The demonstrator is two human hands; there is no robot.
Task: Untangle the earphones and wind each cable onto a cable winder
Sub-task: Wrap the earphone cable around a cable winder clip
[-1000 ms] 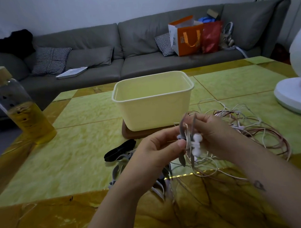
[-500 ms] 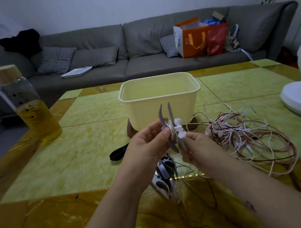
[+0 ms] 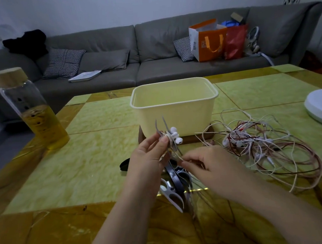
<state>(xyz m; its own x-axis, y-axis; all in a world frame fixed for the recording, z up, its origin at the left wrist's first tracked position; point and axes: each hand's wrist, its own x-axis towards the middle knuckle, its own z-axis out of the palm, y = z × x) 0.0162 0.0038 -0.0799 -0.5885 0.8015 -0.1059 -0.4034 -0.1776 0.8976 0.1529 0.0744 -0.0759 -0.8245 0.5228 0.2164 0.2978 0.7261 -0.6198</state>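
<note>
**Head view: winder pinched, slack cable the weak spot**

Head view has the left hand (image 3: 149,157) pinching a grey cable winder (image 3: 164,135) between thumb and fingers. It is held upright above the table (image 3: 94,165), just in front of the cream tub (image 3: 174,111). 2 white earbuds (image 3: 174,135) sit against the winder's waist, with a few pale turns round it. The right hand (image 3: 214,167), just below and to the right, pinches the free run of that cable (image 3: 175,153) between thumb and forefinger.

Spare winders (image 3: 173,186) lie on the table directly under the hands, toward its near edge. The tangle of white and reddish earphones (image 3: 264,146) sprawls toward the right edge, between the tub and a fan base (image 3: 321,107). I cannot tell whether the pinched cable runs back into that heap.

The likeliest failures, as I judge them:

- **Turns slipping:** if the right hand lets the cable go slack, the few turns could spring off the narrow waist and the earbuds drop free.
- **Dragging the heap:** if the cable is not yet clear of the tangle, pulling it taut would tighten knots or haul the pile toward the near edge.
- **Snagging:** loose cable hanging low may catch on the spare winders beneath.
- **Overtension:** hard pulling could strain the thin wire at the earbuds.

The glass bottle (image 3: 34,112) near the left edge stands well apart, so it looks safe.
</note>
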